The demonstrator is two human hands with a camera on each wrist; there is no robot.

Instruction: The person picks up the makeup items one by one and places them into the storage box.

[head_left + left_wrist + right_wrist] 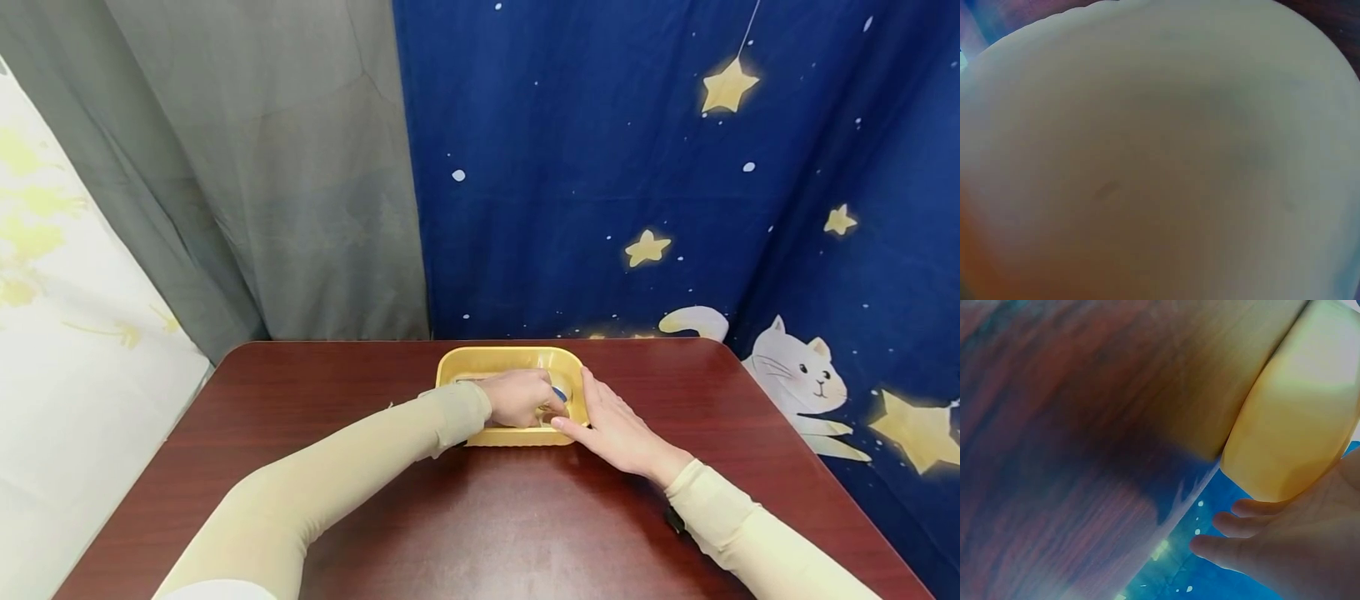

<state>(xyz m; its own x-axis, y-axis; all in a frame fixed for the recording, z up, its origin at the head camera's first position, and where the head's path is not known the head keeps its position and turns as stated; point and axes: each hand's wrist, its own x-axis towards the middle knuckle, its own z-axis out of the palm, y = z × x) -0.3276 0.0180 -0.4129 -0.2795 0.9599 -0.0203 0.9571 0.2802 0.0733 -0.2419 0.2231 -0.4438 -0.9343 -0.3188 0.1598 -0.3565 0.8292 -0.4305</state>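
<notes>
A yellow plastic tub (517, 437) stands at the far middle of the table. My left hand (519, 397) reaches down into it, fingers bent toward the contents. Beside those fingertips, a small white and blue thing (560, 392) shows in the tub's right part; its kind is unclear, and whether the fingers grip anything is hidden. Against the tub's right end rests my right hand (618, 433), fingers straight along the outside and thumb near the front rim. A pale, blurred surface fills nearly all of the left wrist view. Tub wall and straight fingers (1229, 550) appear in the right wrist view.
The dark red wooden table (517, 517) has rounded far corners. Behind it hang a grey curtain (300, 167) and a blue curtain (570, 167) with stars and a cat. A white cloth (75, 375) hangs at the left.
</notes>
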